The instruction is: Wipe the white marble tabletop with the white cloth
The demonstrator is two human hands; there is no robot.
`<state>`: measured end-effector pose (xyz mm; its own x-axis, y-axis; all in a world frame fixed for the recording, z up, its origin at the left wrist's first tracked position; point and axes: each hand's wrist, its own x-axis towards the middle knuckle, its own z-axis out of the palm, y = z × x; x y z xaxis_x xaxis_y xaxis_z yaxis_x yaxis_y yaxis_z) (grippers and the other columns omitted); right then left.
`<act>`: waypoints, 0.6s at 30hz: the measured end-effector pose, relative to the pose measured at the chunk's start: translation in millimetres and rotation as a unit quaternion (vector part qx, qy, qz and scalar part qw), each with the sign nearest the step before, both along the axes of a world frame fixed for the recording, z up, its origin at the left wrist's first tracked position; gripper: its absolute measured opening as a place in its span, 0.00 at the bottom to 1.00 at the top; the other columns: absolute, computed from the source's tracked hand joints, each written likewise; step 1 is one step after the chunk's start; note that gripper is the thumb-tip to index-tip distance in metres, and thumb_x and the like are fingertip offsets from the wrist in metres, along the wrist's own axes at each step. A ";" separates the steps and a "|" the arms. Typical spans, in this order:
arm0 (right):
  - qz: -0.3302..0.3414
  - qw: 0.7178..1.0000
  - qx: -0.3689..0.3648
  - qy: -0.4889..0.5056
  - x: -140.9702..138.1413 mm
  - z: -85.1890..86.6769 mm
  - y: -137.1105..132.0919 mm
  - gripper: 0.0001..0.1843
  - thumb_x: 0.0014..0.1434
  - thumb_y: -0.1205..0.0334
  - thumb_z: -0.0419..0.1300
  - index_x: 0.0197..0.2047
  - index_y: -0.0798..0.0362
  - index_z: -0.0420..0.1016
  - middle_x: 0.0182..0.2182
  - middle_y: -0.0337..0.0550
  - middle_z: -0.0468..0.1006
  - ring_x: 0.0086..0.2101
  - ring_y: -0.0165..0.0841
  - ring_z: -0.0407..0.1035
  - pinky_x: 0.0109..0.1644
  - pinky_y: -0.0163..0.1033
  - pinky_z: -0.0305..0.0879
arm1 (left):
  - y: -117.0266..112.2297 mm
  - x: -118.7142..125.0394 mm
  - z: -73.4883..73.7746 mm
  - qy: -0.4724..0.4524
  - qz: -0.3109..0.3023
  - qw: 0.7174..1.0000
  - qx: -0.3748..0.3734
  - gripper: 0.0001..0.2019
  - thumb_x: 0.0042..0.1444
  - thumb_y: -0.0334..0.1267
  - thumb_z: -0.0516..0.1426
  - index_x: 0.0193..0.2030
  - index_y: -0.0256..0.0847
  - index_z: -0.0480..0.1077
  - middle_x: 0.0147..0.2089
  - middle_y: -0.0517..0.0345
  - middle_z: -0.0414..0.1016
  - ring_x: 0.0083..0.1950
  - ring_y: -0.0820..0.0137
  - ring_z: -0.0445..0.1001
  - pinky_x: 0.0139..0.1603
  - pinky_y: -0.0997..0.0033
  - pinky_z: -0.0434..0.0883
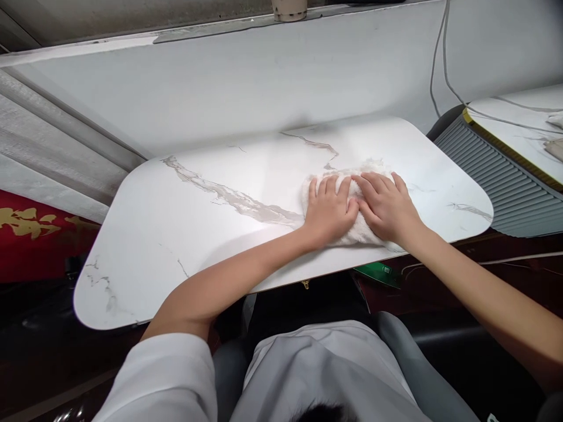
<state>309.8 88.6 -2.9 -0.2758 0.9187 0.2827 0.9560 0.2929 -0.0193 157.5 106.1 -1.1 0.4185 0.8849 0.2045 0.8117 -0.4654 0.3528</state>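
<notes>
A fluffy white cloth (367, 230) lies on the white marble-patterned tabletop (211, 234), right of its middle. Both my hands press down on it from above. My left hand (329, 211) rests flat on the cloth's left part with the fingers spread. On the right part lies my right hand (387, 205), palm down, its fingers stretched out and slightly apart. The two thumbs come together over the middle of the cloth. The palms and the cloth beneath them are hidden.
A pale wall panel (272, 82) rises behind the table, with a cup (289, 9) on the ledge above. To the right stand a grey ribbed cabinet (497, 170) and hanging cables (445, 53). Something red and gold (30, 234) is at the left.
</notes>
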 end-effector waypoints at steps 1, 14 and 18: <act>0.000 1.000 -0.001 0.007 -1.5 -0.3 9.7 0.27 0.68 0.59 0.41 0.67 0.55 0.60 0.62 0.55 0.66 0.62 0.47 0.59 0.68 0.62 0.46 | 8.6 -0.8 0.0 -0.001 0.006 1.000 0.000 0.24 0.69 0.40 0.45 0.69 0.38 0.59 0.71 0.45 0.61 0.73 0.60 0.56 0.76 0.48 0.44; -0.044 0.998 -0.038 0.031 -30.0 1.3 142.3 0.30 0.67 0.59 0.40 0.69 0.55 0.60 0.63 0.51 0.64 0.63 0.44 0.56 0.70 0.57 0.41 | 147.5 -21.2 -2.9 -0.049 0.033 0.998 -0.005 0.21 0.68 0.39 0.46 0.65 0.44 0.64 0.68 0.51 0.65 0.71 0.66 0.58 0.76 0.57 0.45; -0.039 0.998 -0.034 0.024 -35.0 0.0 168.2 0.29 0.67 0.59 0.40 0.68 0.55 0.60 0.63 0.51 0.64 0.62 0.45 0.57 0.69 0.56 0.42 | 171.0 -25.6 -4.8 -0.057 0.041 0.998 0.005 0.21 0.67 0.38 0.47 0.65 0.44 0.65 0.66 0.50 0.67 0.70 0.66 0.60 0.75 0.57 0.46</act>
